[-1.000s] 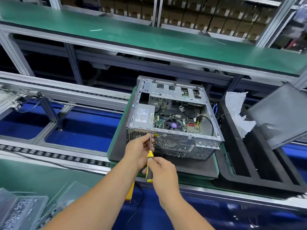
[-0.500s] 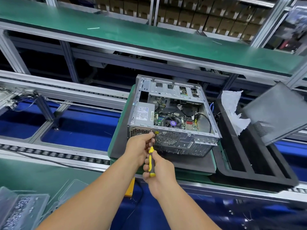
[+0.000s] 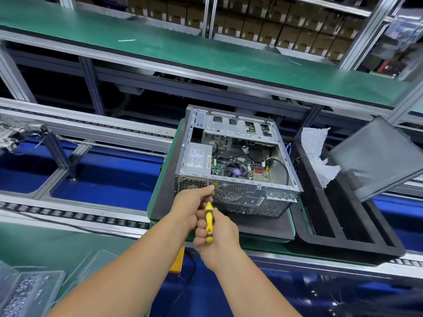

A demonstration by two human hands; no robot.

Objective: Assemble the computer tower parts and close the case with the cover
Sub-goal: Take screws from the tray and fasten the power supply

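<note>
The open grey metal computer tower (image 3: 238, 165) lies uncovered on its pallet, right hand (image 3: 215, 236) gripping a yellow-handled screwdriver (image 3: 208, 221) at its rear panel, left hand (image 3: 193, 202) pinching the shaft, dark mesh cover (image 3: 375, 156) to the tower's right awaiting fitting

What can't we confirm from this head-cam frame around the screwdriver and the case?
- Screwdriver tip and any screw: head view, hidden behind the left hand fingers.
- Right hand palm grip: seen from the back only.
- Power supply label text: too small.
- Cover panel: cut off by the right edge.
- Contents of the clear tray: blurred, cut off at the lower left corner.
</note>
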